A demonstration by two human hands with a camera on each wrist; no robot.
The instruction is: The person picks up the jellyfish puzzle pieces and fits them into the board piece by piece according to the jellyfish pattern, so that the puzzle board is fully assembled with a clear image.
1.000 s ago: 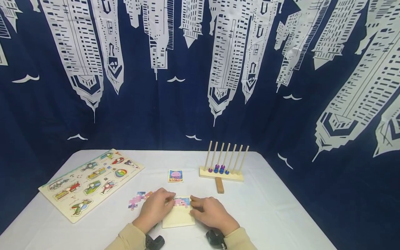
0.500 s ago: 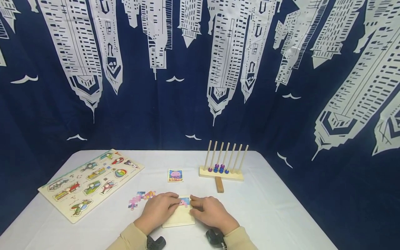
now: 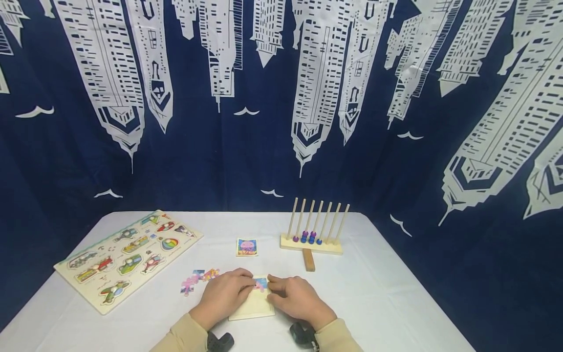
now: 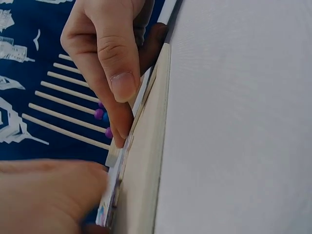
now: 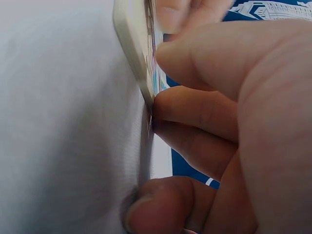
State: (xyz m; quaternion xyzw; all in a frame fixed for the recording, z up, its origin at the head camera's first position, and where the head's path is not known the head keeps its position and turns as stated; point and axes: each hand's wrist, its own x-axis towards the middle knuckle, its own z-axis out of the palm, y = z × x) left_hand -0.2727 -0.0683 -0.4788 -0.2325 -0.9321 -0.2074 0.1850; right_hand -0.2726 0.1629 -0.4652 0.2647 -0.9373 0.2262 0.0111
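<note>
A small square wooden puzzle tray [image 3: 251, 310] lies on the white table, with pink and blue jigsaw pieces [image 3: 261, 283] along its far edge. My left hand [image 3: 226, 296] lies over the tray's far left part, its fingertips at these pieces; whether it pinches one is hidden. In the left wrist view the pieces' printed edge [image 4: 103, 212] shows beside the blurred left hand [image 4: 48, 195]. My right hand [image 3: 299, 298] grips the tray's right edge near the far corner. In the right wrist view its index finger [image 5: 170, 105] touches the tray corner, with the thumb [image 5: 180, 61] over the pieces.
Loose jigsaw pieces [image 3: 191, 282] lie left of the left hand. A small picture card [image 3: 247, 247] lies beyond the tray. At back right stands a peg rack with beads [image 3: 332, 248], a wooden block [image 3: 309, 260] before it. A large vehicle peg puzzle [image 3: 94, 288] lies at left.
My left hand has shifted slightly right from the tray's far left corner, now covering more of the pieces. The right hand has stayed at the right edge.
</note>
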